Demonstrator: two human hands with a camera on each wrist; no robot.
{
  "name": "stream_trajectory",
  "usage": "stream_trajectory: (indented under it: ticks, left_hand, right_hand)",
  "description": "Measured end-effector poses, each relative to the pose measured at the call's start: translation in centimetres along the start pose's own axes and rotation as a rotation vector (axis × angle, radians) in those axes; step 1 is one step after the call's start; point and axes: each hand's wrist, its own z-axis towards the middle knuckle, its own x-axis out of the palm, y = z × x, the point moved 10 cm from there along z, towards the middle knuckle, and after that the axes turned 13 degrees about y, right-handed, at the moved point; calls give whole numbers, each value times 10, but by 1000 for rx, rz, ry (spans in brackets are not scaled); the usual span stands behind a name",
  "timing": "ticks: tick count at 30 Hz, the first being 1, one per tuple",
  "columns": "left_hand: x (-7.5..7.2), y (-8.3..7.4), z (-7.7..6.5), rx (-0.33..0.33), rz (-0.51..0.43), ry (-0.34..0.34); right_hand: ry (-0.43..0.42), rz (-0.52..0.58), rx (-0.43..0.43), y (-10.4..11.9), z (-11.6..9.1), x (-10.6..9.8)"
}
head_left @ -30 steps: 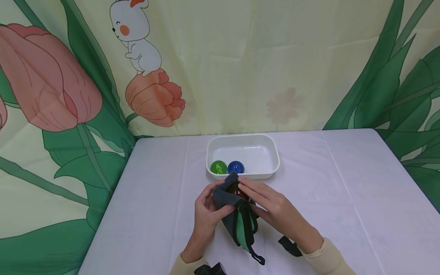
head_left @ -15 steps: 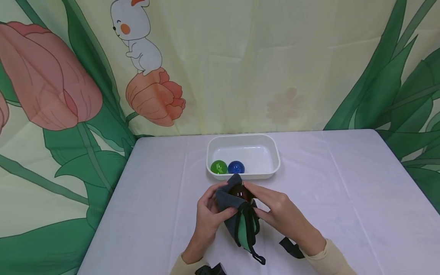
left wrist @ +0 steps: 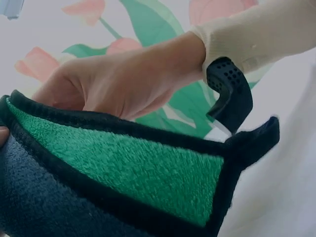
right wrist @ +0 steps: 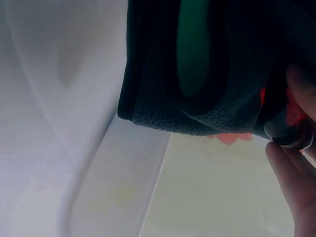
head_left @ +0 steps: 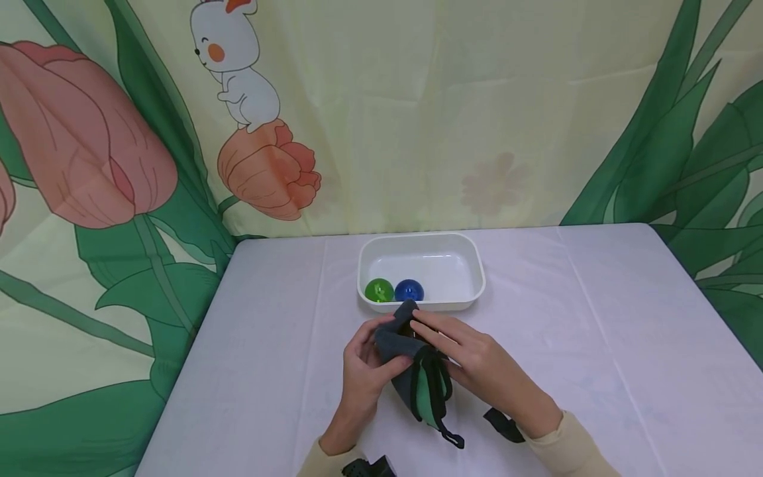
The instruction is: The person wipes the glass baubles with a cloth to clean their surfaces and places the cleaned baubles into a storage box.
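Observation:
In the head view my left hand [head_left: 363,381] grips a folded microfibre cloth [head_left: 395,344], thumb on the near side and fingers behind. The cloth is dark grey-blue outside and green inside, with black edging and a hanging loop. A shiny red ball [right wrist: 295,112] sits in the fold, mostly hidden. My right hand [head_left: 477,358] holds the ball and cloth from the right; two fingers reach over the ball with the thumb lower down. In the left wrist view the cloth's green inside [left wrist: 128,163] shows, with the right hand behind it.
Just beyond the hands stands a white tray [head_left: 456,305]. It holds a green ball [head_left: 379,290] and a blue ball [head_left: 409,290] at its front left. A white cloth covers the table [head_left: 286,318]. A printed curtain [head_left: 381,132] hangs behind the table.
My right fingers shift on the ball: thumb and fingertips pinch it half a second ago, now two fingers lie over it again. Cloth and left hand move slightly right; the tray stays put.

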Motion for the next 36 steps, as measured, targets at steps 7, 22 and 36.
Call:
stream_trajectory:
  ticks: [7,22,36]
  left_hand:
    - [-4,2,2,-33,54,-56]
    - [-14,9,13,-33,22,-115]
    - [-19,27,20,17,-32,-119]
  right_hand:
    - [-33,2,26,-7,3,-8]
    - [-146,-9,145,-52,10,-30]
    - [-81,147,401,-116,18,-14]
